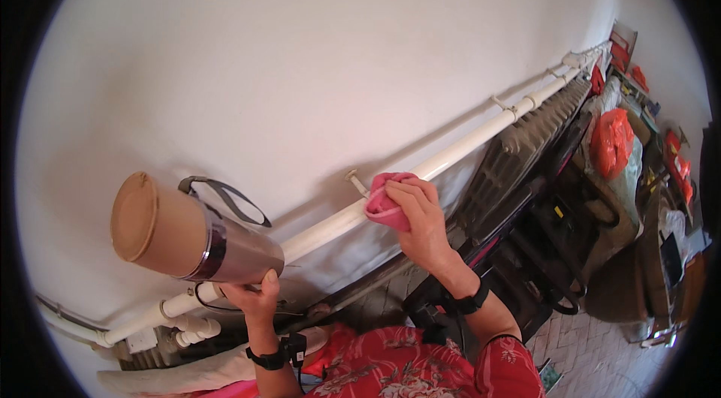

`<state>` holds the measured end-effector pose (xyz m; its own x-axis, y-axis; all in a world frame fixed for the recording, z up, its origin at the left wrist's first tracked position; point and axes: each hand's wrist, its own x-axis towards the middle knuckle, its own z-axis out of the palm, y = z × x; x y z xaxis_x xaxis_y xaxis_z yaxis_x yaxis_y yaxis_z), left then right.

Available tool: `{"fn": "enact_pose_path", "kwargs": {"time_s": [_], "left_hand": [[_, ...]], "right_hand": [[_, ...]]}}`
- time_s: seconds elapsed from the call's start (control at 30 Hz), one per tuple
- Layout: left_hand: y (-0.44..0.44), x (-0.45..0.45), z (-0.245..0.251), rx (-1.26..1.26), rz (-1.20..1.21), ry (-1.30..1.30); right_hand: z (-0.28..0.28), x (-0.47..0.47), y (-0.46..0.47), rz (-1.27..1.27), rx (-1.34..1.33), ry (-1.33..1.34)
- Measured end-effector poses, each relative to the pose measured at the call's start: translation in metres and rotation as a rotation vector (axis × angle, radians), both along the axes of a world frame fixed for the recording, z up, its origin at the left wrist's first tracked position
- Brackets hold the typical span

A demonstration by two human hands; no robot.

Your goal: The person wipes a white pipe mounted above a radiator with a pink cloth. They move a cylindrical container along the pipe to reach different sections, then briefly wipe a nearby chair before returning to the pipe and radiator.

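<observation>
My left hand (253,296) holds up a large metal vacuum flask (197,240) by its lower end. The flask lies tilted, its tan cap towards the upper left, and a dark carrying strap (236,201) loops out beside the wall. In my right hand (419,218) is a folded pink cloth (388,201), gripped by bent fingers over the white pipe (332,232). Whether the cloth touches the pipe cannot be told. The pipe passes behind the flask, which hides part of it.
A metal radiator (524,133) stands under the pipe at the right, with dark chair-like frames (507,268) before it. Farther right are a red plastic bag (612,142) and a brown seat (619,285). A pipe bracket (355,178) juts from the white wall.
</observation>
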<state>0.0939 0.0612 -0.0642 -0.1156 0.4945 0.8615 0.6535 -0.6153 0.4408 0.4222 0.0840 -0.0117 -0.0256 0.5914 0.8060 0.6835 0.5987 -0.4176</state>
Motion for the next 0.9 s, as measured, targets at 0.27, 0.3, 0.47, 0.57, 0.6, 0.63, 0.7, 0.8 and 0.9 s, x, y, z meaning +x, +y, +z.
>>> {"fn": "enact_pose_path", "kwargs": {"time_s": [0.27, 0.3, 0.47, 0.57, 0.6, 0.63, 0.7, 0.8, 0.9], "left_hand": [[0.002, 0.003, -0.004, -0.025, -0.065, -0.070], [0.002, 0.003, -0.004, -0.035, -0.063, -0.083], [-0.001, -0.002, -0.004, -0.016, 0.006, 0.048], [0.001, -0.001, -0.005, -0.015, 0.000, 0.015], [0.001, -0.001, -0.005, -0.018, 0.008, 0.041], [0.002, -0.002, -0.004, -0.001, -0.011, 0.050], [0.002, 0.000, -0.003, -0.022, 0.032, 0.064], [0.003, 0.005, -0.002, -0.011, -0.008, -0.056], [0.001, 0.007, 0.001, -0.057, -0.030, -0.099]], "right_hand": [[0.018, -0.010, -0.006, 0.101, 0.021, 0.004], [0.018, -0.015, -0.003, 0.087, -0.024, -0.058], [0.009, -0.040, -0.002, -0.020, -0.048, -0.194], [0.007, -0.044, -0.005, -0.102, -0.009, -0.256], [0.007, -0.044, -0.005, -0.116, 0.005, -0.282], [0.007, -0.044, -0.006, -0.130, 0.007, -0.310], [0.009, -0.045, -0.005, -0.143, 0.043, -0.335], [0.011, -0.051, -0.006, -0.091, 0.041, -0.358], [0.012, -0.062, -0.008, -0.021, 0.024, -0.356]]}}
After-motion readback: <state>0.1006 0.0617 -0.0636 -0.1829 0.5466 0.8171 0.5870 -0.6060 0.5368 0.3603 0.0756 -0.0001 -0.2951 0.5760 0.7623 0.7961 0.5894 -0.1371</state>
